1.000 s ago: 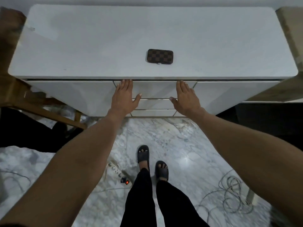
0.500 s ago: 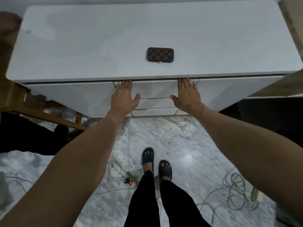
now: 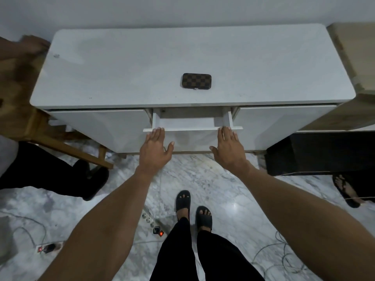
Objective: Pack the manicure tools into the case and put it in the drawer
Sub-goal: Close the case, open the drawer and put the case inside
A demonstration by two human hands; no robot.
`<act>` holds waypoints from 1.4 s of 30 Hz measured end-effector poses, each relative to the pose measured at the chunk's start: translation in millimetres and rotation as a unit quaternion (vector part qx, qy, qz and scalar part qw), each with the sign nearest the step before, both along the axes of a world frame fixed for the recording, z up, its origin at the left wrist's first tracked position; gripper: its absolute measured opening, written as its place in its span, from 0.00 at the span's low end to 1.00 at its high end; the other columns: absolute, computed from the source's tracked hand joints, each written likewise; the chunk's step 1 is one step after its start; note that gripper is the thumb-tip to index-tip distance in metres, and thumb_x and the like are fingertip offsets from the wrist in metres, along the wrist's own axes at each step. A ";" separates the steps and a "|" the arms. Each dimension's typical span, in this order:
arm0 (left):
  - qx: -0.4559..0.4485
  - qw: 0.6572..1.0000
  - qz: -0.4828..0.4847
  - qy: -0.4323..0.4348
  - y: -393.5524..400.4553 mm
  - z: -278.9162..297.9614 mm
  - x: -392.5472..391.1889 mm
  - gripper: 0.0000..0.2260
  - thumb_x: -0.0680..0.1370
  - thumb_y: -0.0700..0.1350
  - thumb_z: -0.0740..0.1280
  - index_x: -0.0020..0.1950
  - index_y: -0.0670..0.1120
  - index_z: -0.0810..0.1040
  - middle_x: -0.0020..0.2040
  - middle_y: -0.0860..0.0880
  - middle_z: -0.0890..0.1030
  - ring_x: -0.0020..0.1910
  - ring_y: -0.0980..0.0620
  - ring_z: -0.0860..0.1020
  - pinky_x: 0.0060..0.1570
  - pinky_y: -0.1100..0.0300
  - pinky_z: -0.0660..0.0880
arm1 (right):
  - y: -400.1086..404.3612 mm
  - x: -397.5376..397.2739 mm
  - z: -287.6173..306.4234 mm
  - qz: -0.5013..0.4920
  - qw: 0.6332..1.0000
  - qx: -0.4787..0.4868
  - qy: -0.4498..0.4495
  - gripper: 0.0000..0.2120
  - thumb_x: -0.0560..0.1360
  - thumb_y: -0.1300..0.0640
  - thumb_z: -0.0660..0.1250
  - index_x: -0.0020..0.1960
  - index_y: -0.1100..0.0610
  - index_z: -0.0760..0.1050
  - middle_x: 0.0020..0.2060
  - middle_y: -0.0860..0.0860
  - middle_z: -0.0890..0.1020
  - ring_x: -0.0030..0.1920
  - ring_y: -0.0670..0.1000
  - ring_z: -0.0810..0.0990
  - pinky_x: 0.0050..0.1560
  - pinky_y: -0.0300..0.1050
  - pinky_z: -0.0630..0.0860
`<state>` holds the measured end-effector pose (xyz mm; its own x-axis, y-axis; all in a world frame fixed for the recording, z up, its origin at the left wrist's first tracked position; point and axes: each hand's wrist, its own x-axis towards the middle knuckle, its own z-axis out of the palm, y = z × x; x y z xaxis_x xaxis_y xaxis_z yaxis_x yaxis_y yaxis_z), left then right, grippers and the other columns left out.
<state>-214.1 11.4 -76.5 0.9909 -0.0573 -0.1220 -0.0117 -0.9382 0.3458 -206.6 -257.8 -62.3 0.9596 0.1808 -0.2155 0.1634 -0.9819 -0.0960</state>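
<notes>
The case point(image 3: 196, 80) lies shut and flat on the white cabinet top point(image 3: 121, 67), near the front edge, right above the middle drawer point(image 3: 192, 126) and well apart from both my hands. No loose manicure tools show anywhere, so I judge the packing done; what remains is to lift the case, drop it in the drawer and push the drawer closed.

That drawer stands partly open: I see its side walls and a strip of the inside, which looks bare as far as it shows. My left hand point(image 3: 155, 149) and right hand point(image 3: 229, 148) rest on the drawer front, fingers straight and close together with tips hooked at its top lip, thumbs spread inward. Neither holds anything loose.

Half a second ago the drawer front was flush with its neighbours and my fingertips were tucked under the cabinet top's overhang; now the front has come out toward me with both hands riding it. The case has not shifted. The view has also pulled back, taking in more floor point(image 3: 203, 179).
</notes>
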 end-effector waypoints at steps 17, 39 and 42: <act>0.018 0.997 -0.005 -0.073 2.3 -1.6 -17.5 0.30 0.83 0.57 0.51 0.74 0.39 0.76 0.76 0.37 0.75 0.77 0.35 0.71 0.78 0.38 0.65 | -1.7 -2.5 30.1 0.002 0.998 0.044 -0.055 0.23 0.79 0.49 0.62 0.69 0.62 0.68 0.63 0.59 0.76 0.61 0.61 0.75 0.59 0.55 0.74; 0.042 0.986 -0.049 -0.156 24.3 -0.5 190.8 0.36 0.83 0.63 0.57 0.80 0.37 0.67 0.81 0.34 0.65 0.82 0.34 0.63 0.82 0.38 0.57 | 67.5 214.1 50.1 0.011 0.996 0.073 -0.050 0.33 0.73 0.46 0.69 0.73 0.59 0.65 0.70 0.57 0.70 0.69 0.61 0.68 0.64 0.59 0.72; 0.052 0.985 -0.049 -0.160 22.5 -0.8 191.1 0.36 0.83 0.63 0.56 0.81 0.37 0.65 0.82 0.34 0.64 0.83 0.35 0.61 0.83 0.39 0.56 | 67.9 218.6 46.0 0.013 0.996 0.079 -0.048 0.33 0.73 0.46 0.68 0.73 0.59 0.65 0.69 0.56 0.72 0.68 0.61 0.69 0.63 0.60 0.72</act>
<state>-23.0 33.9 -77.3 0.9699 -0.1589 0.1847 -0.1973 -0.9571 0.2123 12.0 -189.8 -16.4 0.9688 0.2309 -0.0902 0.2049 -0.9508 -0.2325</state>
